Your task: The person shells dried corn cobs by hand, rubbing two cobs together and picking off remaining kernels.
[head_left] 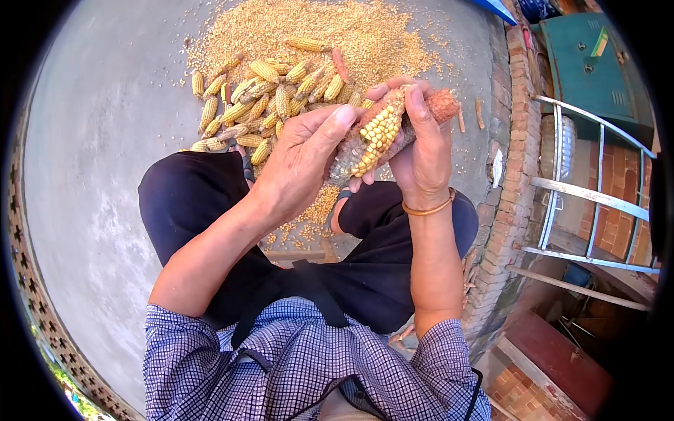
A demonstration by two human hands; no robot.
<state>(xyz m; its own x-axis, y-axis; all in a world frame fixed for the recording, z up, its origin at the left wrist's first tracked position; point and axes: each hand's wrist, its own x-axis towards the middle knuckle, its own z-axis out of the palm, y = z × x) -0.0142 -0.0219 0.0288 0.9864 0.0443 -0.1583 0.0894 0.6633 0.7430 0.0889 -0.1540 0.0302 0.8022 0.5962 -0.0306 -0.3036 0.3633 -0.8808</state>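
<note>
Between both hands, in front of the knees, is a partly shelled corn ear (379, 137). Yellow kernels remain in a patch along it, and its lower left end looks grey and bare. My left hand (302, 151) is closed around that left side, thumb pressed at the kernels. My right hand (423, 144), with a band on the wrist, wraps the other side. A bare reddish cob (444, 105) lies behind the ear, also within my right hand; its middle is hidden by the fingers. Just beyond the hands lies a pile of unshelled corn ears (260, 102).
A broad heap of loose kernels (267, 27) spreads behind the pile on the grey concrete floor (91, 168). More kernels (309, 223) lie between the feet. At right run a low brick edge (516, 147), a pale metal rack (597, 196) and a green cabinet (586, 70).
</note>
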